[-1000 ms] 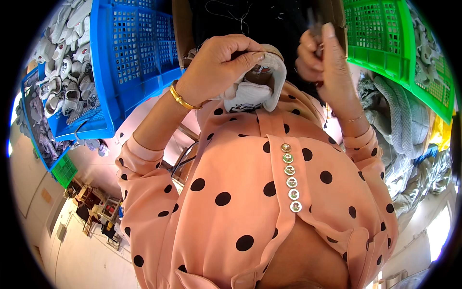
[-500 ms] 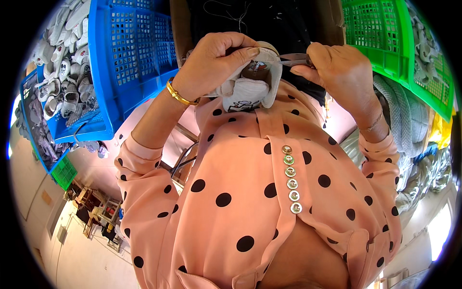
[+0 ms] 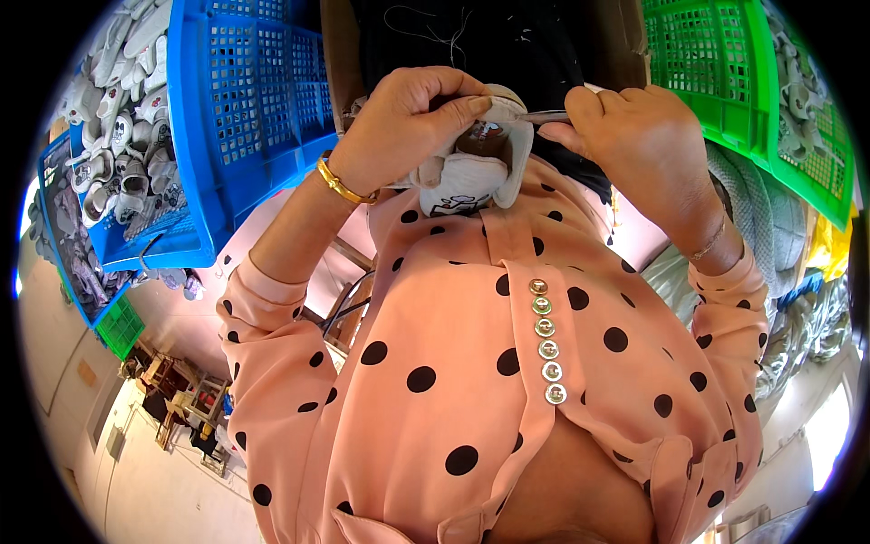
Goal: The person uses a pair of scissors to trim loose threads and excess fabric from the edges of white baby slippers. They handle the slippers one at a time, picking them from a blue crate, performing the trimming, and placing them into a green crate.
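White and soft, the small baby shoe [image 3: 471, 168] sits close to the chest, pinched at its upper rim by the left hand [image 3: 408, 127]. It looks light and squashy, best held by that rim. The right hand [image 3: 634, 136] grips a slim metal tool [image 3: 544, 116] touching it. A blue crate [image 3: 245, 109] and green crate [image 3: 716, 63] flank the hands, well clear.

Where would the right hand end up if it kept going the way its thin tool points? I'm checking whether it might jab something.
Most likely the small white shoe held in the left hand. The right hand aims a thin metal tool leftward at the shoe's opening; the tip already looks to be at it, though depth is unclear.
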A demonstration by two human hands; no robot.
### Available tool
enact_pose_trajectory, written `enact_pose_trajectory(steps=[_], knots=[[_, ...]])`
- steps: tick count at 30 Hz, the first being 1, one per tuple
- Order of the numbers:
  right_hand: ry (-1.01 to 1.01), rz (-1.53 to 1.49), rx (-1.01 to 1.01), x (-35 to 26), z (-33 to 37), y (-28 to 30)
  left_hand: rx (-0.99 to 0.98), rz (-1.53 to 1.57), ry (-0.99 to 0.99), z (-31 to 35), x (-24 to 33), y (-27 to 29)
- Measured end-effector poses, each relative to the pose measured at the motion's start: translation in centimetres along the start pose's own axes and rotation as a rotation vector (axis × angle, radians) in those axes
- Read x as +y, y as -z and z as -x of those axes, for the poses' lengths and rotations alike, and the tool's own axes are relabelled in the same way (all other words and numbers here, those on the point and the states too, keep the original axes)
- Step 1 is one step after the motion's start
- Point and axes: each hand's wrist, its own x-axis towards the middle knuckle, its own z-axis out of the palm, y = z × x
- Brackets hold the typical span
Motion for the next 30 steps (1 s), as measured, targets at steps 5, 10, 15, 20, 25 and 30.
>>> enact_pose_trajectory(steps=[5,10,15,20,25,30], knots=[[-0.033,-0.143,0.111,0.6,0.1,-0.5,0.006,-0.013,-0.012,0.1,-0.2,0.0],[0.026,-0.087,0.109,0.8,0.0,-0.9,0.035,-0.022,-0.06,-0.2,-0.3,-0.1],[0.042,-0.033,0.097,1.1,0.0,-1.2,0.036,-0.021,-0.058,-0.2,-0.1,-0.2],[0.056,-0.028,0.099,1.2,0.0,-1.3,0.034,-0.023,-0.06,-0.2,-0.2,-0.3],[0.055,-0.064,0.123,1.2,0.0,-1.7,0.039,-0.032,-0.069,-0.1,0.0,-0.3],[0.008,-0.174,0.114,1.3,0.4,-2.3,0.009,-0.025,-0.038,0.0,0.2,-0.1]])
